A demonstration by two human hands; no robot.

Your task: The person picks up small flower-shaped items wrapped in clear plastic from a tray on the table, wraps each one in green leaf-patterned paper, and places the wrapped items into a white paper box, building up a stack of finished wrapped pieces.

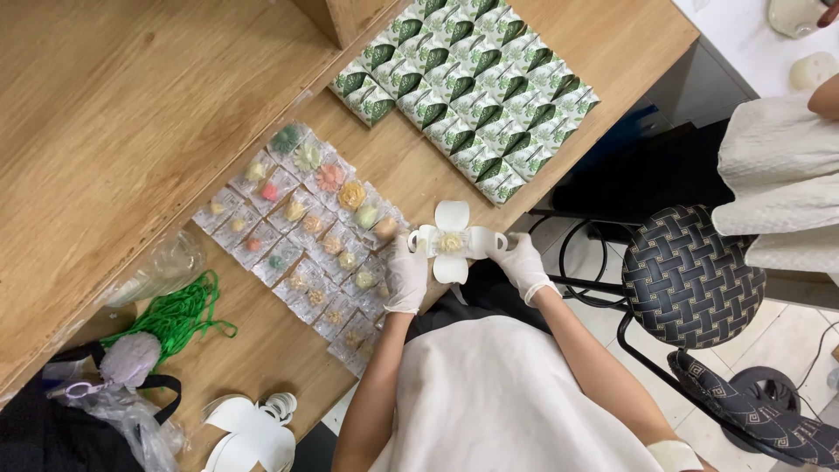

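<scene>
Head view, looking down on a wooden desk (131,131). An unfolded white card box blank (452,242), cross-shaped with rounded flaps at twelve and six o'clock and slotted tabs at three and nine, lies at the desk's near edge. A pale yellow flower-shaped cake in a clear wrapper (451,242) sits on its middle panel. The gloved left hand (406,273) holds the nine o'clock tab, its fingers (411,249) pinching the card; the gloved right hand (522,260) holds the three o'clock tab, its fingers likewise closed on the card.

The blank is judged light, thin and springy: it should bend readily along its creases but kink if pressed elsewhere. The best hold is probably at the outer tabs, as here, leaving the middle free. The cake looks soft and easily crushed, its moulded petals fragile and its film wrapper likely slippery; it is better borne on the panel than squeezed.

At ten o'clock of the blank lie rows of wrapped cakes (306,232) in several colours; at twelve to one o'clock, rows of closed green-and-white boxes (468,87). More flat white blanks (253,433) lie at seven o'clock, green cord (179,315) at nine, and a woven-seat stool (690,275) at three.
</scene>
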